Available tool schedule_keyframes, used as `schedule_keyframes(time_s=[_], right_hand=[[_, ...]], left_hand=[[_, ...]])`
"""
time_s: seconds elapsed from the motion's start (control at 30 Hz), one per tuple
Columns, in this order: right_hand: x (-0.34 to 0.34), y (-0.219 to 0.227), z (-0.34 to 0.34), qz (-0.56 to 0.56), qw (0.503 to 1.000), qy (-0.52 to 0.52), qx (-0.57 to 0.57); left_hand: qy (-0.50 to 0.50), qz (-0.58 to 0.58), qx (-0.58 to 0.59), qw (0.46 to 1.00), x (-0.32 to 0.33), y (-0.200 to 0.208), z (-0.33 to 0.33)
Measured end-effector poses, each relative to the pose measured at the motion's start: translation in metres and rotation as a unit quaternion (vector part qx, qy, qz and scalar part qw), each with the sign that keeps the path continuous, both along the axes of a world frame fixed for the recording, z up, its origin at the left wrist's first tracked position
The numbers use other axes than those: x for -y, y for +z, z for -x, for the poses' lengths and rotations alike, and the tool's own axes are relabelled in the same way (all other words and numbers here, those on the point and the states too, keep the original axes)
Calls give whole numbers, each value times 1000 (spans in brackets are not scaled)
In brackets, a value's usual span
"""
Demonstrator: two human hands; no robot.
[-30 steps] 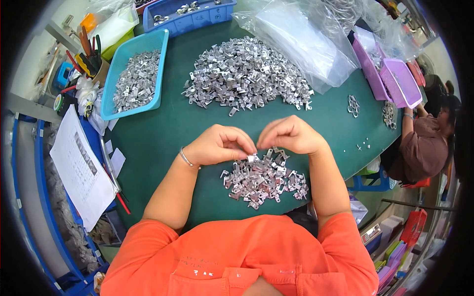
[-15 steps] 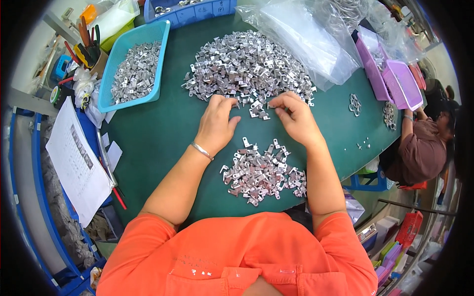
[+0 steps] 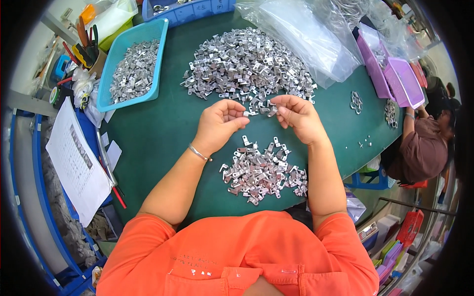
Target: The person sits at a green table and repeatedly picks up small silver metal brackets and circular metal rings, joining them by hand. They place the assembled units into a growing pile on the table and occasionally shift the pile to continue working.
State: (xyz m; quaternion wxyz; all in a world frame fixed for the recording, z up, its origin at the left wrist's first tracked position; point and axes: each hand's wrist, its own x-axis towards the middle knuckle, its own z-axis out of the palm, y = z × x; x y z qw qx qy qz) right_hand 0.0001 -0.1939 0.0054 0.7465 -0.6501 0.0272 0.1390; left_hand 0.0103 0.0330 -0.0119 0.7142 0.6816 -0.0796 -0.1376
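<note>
Left hand (image 3: pixel 220 124) pinches metal bracket (image 3: pixel 247 114), right hand (image 3: pixel 299 118) pinches second bracket (image 3: pixel 272 112), both at near edge of big pile (image 3: pixel 252 64); fingertip hold, if loose, could drop either back in

2 purple baskets (image 3: pixel 406 81) near clear plastic bags (image 3: pixel 308 44); printed sheet (image 3: pixel 79 170) at left.

Heaped metal parts (image 3: pixel 252 61), hand tools (image 3: pixel 89 48) and a blue bin (image 3: pixel 185 15) show a workshop.
</note>
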Motion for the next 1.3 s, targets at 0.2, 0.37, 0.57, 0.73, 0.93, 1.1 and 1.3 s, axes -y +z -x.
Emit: schedule_keyframes(time_s=[0.2,0.37,0.57,0.73,0.93,1.1,1.3], right_hand=[[13,3,4,-94,984,148,3],[3,4,5,190,963,108,155],[-12,-15,-5,401,856,27,324],[7,-4,-2,180,952,182,168],[-25,-4,-4,322,880,29,349],[-22,-10,-7,149,983,24,100],[-7,2,-1,-71,996,25,-39]], left_hand=[[-83,117,-132,981,-6,7,0],[-192,-59,-8,980,-12,16,0],[14,-338,326,883,24,-1,-1],[-7,-283,231,931,22,-4,-8],[3,-11,-132,991,8,12,-6],[-13,126,-226,966,0,15,-1],[-61,185,-234,953,-10,15,4]])
